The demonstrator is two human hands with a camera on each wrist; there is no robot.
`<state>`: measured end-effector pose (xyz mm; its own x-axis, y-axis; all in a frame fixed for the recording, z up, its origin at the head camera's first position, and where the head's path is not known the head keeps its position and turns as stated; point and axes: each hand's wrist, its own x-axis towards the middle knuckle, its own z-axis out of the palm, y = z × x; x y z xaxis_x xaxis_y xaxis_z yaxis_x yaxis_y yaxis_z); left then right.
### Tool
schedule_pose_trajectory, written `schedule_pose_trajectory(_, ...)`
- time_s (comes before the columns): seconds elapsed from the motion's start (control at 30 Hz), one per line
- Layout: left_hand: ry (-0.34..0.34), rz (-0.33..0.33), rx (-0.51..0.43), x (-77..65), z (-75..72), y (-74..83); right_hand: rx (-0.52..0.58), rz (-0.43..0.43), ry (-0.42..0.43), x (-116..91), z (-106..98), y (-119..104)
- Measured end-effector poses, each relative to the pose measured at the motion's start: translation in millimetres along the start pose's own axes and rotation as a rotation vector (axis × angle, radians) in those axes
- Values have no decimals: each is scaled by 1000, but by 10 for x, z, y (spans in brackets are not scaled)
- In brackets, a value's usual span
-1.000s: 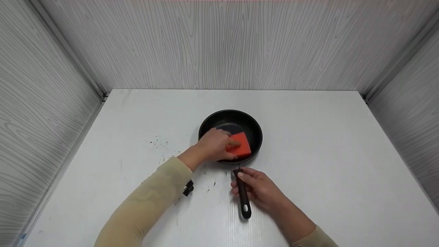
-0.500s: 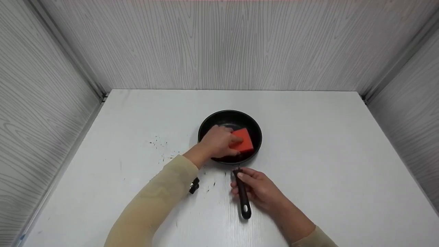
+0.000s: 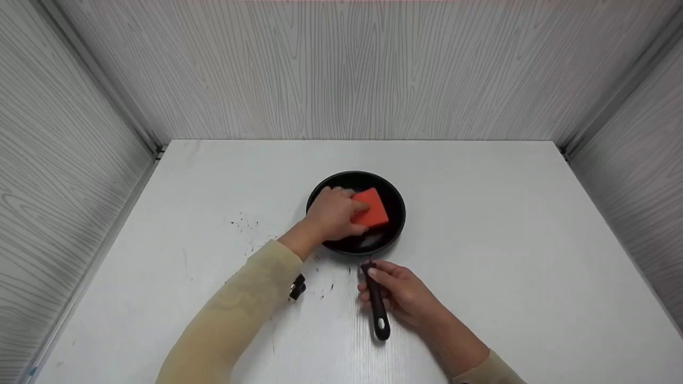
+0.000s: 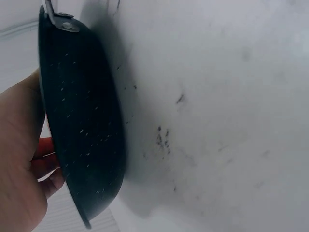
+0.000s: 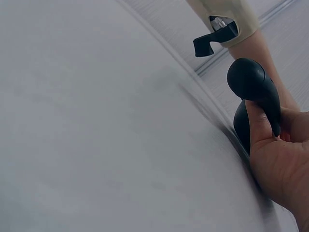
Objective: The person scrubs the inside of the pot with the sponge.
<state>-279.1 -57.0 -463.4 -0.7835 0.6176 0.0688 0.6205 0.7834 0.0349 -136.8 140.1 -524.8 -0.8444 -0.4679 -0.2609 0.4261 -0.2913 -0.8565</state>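
Note:
A black frying pan (image 3: 363, 245) sits on the white table, its handle (image 3: 379, 309) pointing toward me. Inside the pan, my left hand (image 3: 332, 213) grips an orange-red sponge (image 3: 375, 210), thumb on the near side and fingers over it. In the left wrist view the pan's outer wall (image 4: 87, 121) hides most of those fingers and the sponge. My right hand (image 3: 403, 290) holds the handle near the pan, thumb on top and fingers beneath. The handle's rounded end (image 5: 246, 79) shows above that hand in the right wrist view.
Dark specks (image 3: 243, 221) and smudges mark the white table (image 3: 480, 213) left of the pan and near the handle. Grey wood-grain panels (image 3: 341, 69) stand at the back and both sides. A black camera mount (image 3: 298, 288) sits under the left sleeve.
My left hand and the sponge have moved away from me across the pan, first a little right, then back left. The right hand keeps its hold and the pan stays nearly still.

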Motion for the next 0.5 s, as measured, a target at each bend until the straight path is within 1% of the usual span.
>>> schedule_pose_trajectory(0.1,49,-15,-15,-64,-73,-46,2,2,7,-2,3,2)
schedule_pose_trajectory(0.2,78,-36,-23,-147,-139,-102,7,9,21,-4,1,8)
schedule_pose_trajectory(0.5,136,-109,-43,-508,-318,-364,7,22,42,-4,3,3)
